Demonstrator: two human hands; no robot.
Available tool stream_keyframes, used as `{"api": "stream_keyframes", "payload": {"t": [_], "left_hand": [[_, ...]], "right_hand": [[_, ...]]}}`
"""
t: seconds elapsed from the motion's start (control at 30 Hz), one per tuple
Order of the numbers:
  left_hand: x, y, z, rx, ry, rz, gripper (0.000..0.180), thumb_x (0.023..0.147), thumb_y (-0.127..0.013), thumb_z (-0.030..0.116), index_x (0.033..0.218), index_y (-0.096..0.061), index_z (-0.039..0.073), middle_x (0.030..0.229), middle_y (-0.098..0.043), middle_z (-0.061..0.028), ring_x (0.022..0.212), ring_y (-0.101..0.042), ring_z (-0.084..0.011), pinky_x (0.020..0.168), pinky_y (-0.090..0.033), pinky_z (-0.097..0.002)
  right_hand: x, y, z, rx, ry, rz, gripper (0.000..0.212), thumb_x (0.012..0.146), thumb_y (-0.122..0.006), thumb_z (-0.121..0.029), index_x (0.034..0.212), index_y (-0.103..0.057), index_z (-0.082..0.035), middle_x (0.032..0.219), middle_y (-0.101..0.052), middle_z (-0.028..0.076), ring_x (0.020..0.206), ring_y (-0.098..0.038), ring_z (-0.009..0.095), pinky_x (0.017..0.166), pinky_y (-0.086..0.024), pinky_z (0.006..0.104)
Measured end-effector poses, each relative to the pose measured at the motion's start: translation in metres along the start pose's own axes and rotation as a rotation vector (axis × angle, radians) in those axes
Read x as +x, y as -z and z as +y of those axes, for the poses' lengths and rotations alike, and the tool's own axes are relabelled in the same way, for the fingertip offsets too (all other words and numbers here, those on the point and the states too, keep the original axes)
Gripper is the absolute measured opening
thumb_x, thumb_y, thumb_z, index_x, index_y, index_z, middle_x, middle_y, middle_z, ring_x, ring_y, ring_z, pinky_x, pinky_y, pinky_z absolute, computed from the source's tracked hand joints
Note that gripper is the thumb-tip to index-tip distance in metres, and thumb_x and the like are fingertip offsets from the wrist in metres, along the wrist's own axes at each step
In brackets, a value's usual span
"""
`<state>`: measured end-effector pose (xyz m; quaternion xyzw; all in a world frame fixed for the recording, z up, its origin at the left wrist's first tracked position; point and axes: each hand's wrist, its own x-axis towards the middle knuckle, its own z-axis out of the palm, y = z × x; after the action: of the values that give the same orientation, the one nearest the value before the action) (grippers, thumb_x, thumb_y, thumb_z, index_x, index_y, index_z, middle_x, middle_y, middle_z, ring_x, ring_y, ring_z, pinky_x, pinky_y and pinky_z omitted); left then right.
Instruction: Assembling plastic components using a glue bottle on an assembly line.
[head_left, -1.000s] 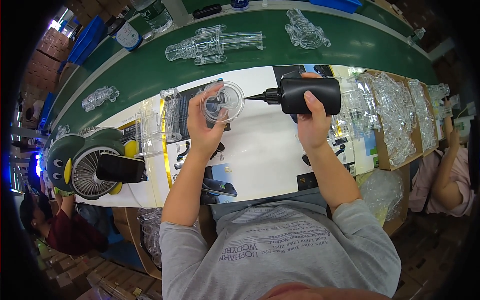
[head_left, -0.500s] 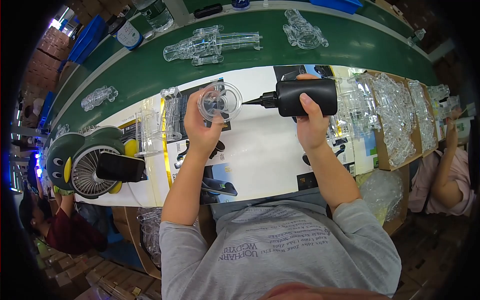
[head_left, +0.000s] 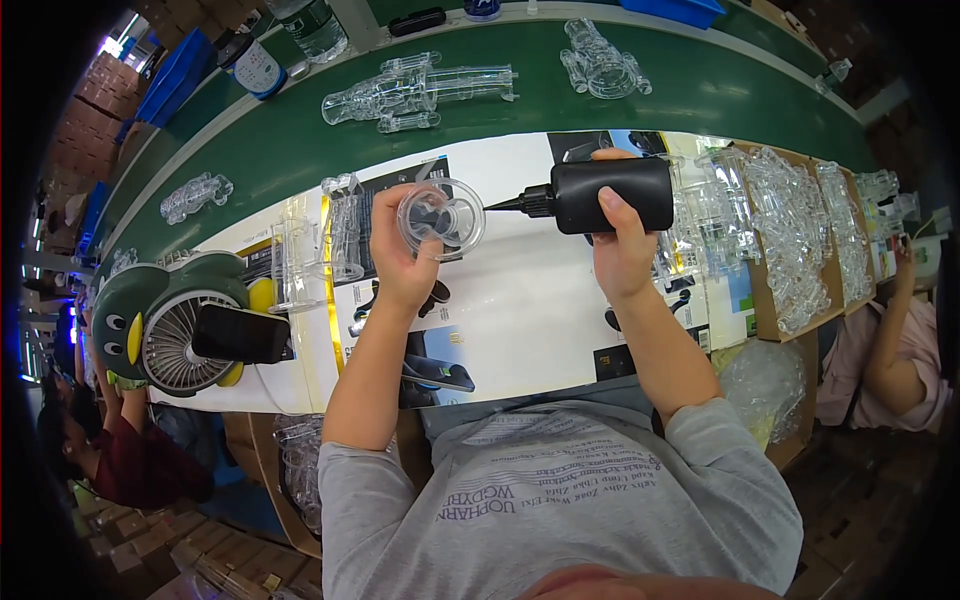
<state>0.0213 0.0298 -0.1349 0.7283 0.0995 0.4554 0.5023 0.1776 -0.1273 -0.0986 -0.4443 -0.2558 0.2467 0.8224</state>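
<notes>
My left hand (head_left: pixel 402 262) is closed on a clear plastic part with a round rim (head_left: pixel 468 215), tilted so its open circle shows; part of it is hidden behind the fingers. Wrapped around a black squeeze bottle (head_left: pixel 590 192) is my right hand (head_left: pixel 625 240). The bottle lies sideways, and its thin pointed nozzle (head_left: pixel 508 204) aims left at the rim. The tip appears to be at or very near the rim's right edge; I cannot tell whether they touch. Both hands are above a white printed cardboard sheet (head_left: pixel 510 300).
Clear assembled parts (head_left: pixel 425 92) and another clear piece (head_left: pixel 603 65) lie on the green belt (head_left: pixel 270 135). A cardboard box (head_left: pixel 765 300) at right holds several clear pieces. At left stand a penguin-shaped fan (head_left: pixel 125 310), a phone (head_left: pixel 240 333) and clear cylinders (head_left: pixel 293 265). Other people sit on both sides.
My left hand has turned the clear part slightly, and its rim has shifted a little downward. The right hand and bottle stay almost still. Parts on the belt have slid slightly left.
</notes>
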Motion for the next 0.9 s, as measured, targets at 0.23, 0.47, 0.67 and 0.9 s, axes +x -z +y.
{"api": "stream_keyframes", "payload": {"t": [0.23, 0.47, 0.67, 0.9], "left_hand": [[-0.0002, 0.0006, 0.0029, -0.008, 0.029, -0.038, 0.041, 0.071, -0.053, 0.019, 0.106, -0.046, -0.002, 0.095, -0.054, -0.0108, 0.09, -0.054, -0.018, 0.084, -0.042, -0.03], [-0.0014, 0.002, 0.0046, -0.024, 0.053, -0.058, 0.042, 0.071, -0.052, 0.019, 0.106, -0.048, -0.002, 0.093, -0.056, -0.0109, 0.088, -0.055, -0.0177, 0.083, -0.043, -0.0298], [-0.0014, 0.0027, 0.0043, -0.027, 0.063, -0.091, 0.041, 0.07, -0.049, 0.019, 0.105, -0.05, -0.003, 0.09, -0.058, -0.0108, 0.086, -0.056, -0.0174, 0.081, -0.044, -0.0295], [-0.0016, 0.0042, 0.0045, -0.026, 0.069, -0.118, 0.041, 0.071, -0.048, 0.021, 0.105, -0.05, -0.003, 0.09, -0.058, -0.0107, 0.085, -0.056, -0.0171, 0.079, -0.044, -0.0288]], "right_hand": [[0.0003, -0.0003, 0.0, 0.011, 0.01, 0.001, 0.038, 0.075, -0.056, -0.012, 0.111, -0.046, 0.0, 0.103, -0.051, 0.009, 0.088, -0.055, 0.015, 0.072, -0.051, 0.0267], [0.0001, -0.0008, -0.0001, 0.01, 0.011, -0.012, 0.038, 0.075, -0.056, -0.012, 0.11, -0.047, -0.001, 0.104, -0.051, 0.009, 0.088, -0.055, 0.015, 0.073, -0.05, 0.0271], [0.0, 0.0007, 0.0008, -0.002, 0.014, -0.013, 0.037, 0.075, -0.056, -0.012, 0.109, -0.048, -0.001, 0.103, -0.051, 0.009, 0.088, -0.055, 0.015, 0.073, -0.05, 0.0271], [-0.0007, 0.0001, 0.0008, -0.004, 0.004, -0.005, 0.037, 0.075, -0.056, -0.012, 0.109, -0.048, -0.001, 0.103, -0.051, 0.009, 0.088, -0.055, 0.015, 0.074, -0.05, 0.0273]]}}
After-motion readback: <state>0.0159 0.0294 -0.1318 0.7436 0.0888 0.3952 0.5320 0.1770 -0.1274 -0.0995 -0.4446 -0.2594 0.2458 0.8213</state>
